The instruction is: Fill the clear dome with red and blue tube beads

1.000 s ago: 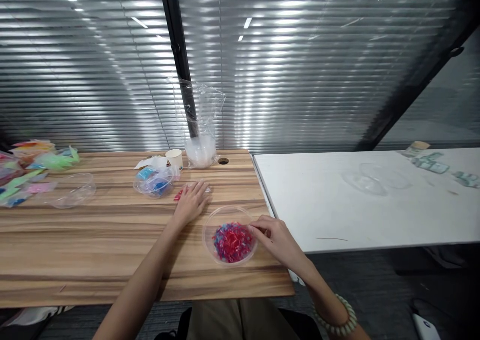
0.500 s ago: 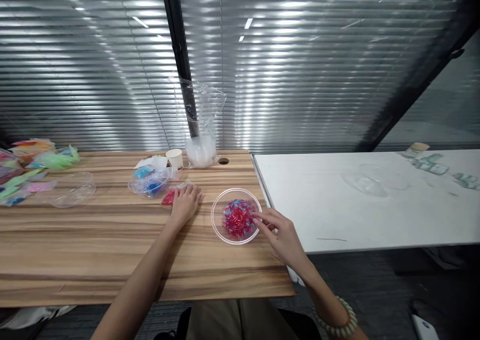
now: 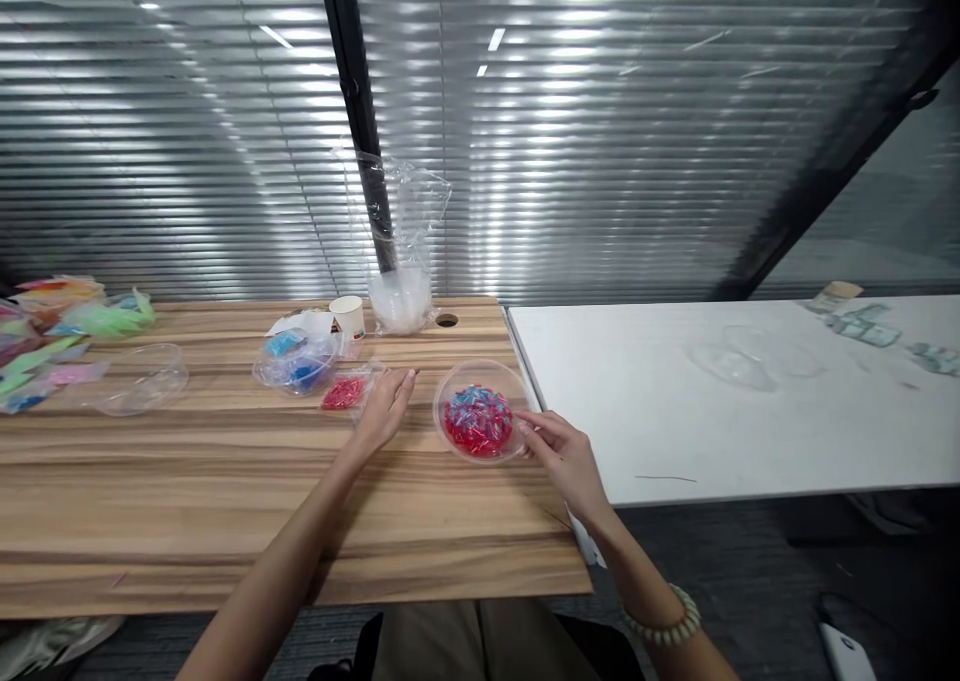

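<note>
A clear round plastic bowl (image 3: 528,394) holds a heap of small red and blue tube-shaped beads (image 3: 478,421). The bowl looks tilted on the wooden table. My right hand (image 3: 561,451) pinches its rim on the right side, thumb and fingers together. Between the bowl and a small clear bag of red beads (image 3: 343,393) is my left hand (image 3: 386,406), its fingers stretched out with nothing visible in them. The palm side of that hand is hidden, and its fingertips are apart from the bowl.
Behind the bag, a clear dish (image 3: 264,369) holds blue bead bags beside a paper cup (image 3: 348,316). A plastic bag of clear bowls (image 3: 403,301) stands at the back. Colourful packets (image 3: 75,311) and a clear lid (image 3: 150,381) lie left. A white table (image 3: 787,431) adjoins right.
My left hand has come off the bag of red beads and shifted right, toward the bowl. My right hand has taken hold of the bowl's rim, and the bowl has tipped.
</note>
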A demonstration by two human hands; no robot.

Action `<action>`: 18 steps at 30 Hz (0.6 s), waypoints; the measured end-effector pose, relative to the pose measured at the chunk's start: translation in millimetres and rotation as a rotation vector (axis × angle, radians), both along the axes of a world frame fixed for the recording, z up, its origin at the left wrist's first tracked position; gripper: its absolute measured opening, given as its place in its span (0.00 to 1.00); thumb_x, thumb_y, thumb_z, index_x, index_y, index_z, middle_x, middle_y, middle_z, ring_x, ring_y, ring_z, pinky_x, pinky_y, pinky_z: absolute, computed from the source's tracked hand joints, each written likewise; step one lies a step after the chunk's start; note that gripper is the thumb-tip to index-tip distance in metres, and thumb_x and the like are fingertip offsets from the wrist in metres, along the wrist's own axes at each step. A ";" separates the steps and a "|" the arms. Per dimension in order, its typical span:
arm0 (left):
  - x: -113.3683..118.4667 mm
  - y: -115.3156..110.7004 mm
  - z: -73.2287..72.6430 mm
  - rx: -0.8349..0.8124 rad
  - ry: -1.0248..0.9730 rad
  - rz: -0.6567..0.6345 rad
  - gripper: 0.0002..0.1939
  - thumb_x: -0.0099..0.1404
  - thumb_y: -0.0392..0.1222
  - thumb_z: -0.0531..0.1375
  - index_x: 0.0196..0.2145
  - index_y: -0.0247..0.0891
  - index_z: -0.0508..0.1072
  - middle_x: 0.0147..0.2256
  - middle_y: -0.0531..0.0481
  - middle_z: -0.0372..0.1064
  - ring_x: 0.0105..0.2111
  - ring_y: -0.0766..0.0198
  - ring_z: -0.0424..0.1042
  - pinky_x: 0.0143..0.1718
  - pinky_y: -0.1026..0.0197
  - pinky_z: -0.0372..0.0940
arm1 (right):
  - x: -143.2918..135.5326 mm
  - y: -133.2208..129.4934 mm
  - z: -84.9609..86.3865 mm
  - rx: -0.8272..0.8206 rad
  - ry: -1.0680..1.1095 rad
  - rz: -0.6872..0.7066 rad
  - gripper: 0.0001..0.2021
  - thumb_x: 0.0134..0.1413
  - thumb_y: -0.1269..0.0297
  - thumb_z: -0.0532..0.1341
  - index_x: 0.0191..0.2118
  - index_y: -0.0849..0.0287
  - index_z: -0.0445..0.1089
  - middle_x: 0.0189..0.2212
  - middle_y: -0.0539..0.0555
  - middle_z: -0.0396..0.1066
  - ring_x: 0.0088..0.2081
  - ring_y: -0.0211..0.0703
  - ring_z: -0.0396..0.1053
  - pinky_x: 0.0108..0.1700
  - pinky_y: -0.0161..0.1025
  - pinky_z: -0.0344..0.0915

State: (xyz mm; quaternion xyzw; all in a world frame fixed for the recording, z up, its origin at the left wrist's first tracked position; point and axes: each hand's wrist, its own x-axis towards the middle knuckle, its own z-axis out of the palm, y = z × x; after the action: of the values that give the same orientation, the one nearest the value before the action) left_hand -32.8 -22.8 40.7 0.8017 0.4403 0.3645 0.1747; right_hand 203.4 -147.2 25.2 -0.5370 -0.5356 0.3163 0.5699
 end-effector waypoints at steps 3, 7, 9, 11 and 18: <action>-2.0 2.3 -1.7 0.007 -0.013 0.016 0.23 0.68 0.48 0.43 0.44 0.33 0.71 0.43 0.42 0.71 0.45 0.57 0.67 0.48 0.55 0.59 | -1.7 1.1 -0.7 -0.013 0.114 -0.065 0.15 0.50 0.56 0.60 0.40 0.60 0.73 0.31 0.54 0.69 0.24 0.35 0.66 0.28 0.37 0.68; -2.1 2.8 -3.3 0.025 -0.003 0.010 0.22 0.68 0.48 0.43 0.43 0.34 0.71 0.42 0.43 0.71 0.44 0.57 0.67 0.48 0.55 0.59 | -4.4 2.8 2.6 -0.051 0.177 -0.040 0.14 0.48 0.57 0.61 0.37 0.61 0.74 0.30 0.53 0.70 0.22 0.35 0.66 0.25 0.36 0.67; -1.7 2.1 -2.9 0.026 -0.009 0.015 0.22 0.68 0.49 0.44 0.43 0.34 0.71 0.42 0.43 0.71 0.44 0.57 0.67 0.49 0.55 0.59 | -4.1 4.5 4.3 -0.053 0.208 -0.044 0.13 0.47 0.58 0.61 0.37 0.61 0.74 0.27 0.52 0.69 0.22 0.35 0.66 0.24 0.36 0.67; -1.5 1.2 -1.4 0.016 -0.037 0.027 0.22 0.68 0.49 0.44 0.43 0.34 0.71 0.42 0.43 0.71 0.45 0.57 0.68 0.49 0.54 0.59 | -2.8 6.3 6.2 -0.063 0.210 -0.030 0.13 0.47 0.59 0.62 0.36 0.62 0.74 0.27 0.52 0.70 0.22 0.35 0.66 0.23 0.35 0.67; 0.5 1.6 2.2 -0.290 -0.360 -0.069 0.24 0.66 0.53 0.47 0.45 0.33 0.71 0.46 0.42 0.70 0.48 0.56 0.67 0.53 0.52 0.57 | -2.4 7.6 14.1 -0.131 0.118 0.062 0.13 0.47 0.59 0.60 0.36 0.62 0.73 0.32 0.56 0.72 0.21 0.36 0.67 0.23 0.36 0.68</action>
State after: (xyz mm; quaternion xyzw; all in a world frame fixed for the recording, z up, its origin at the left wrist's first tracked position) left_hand -32.3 -21.2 42.9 0.7048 0.4220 0.4285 0.3762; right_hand 201.1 -139.5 39.4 -0.5365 -0.4956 0.3994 0.5541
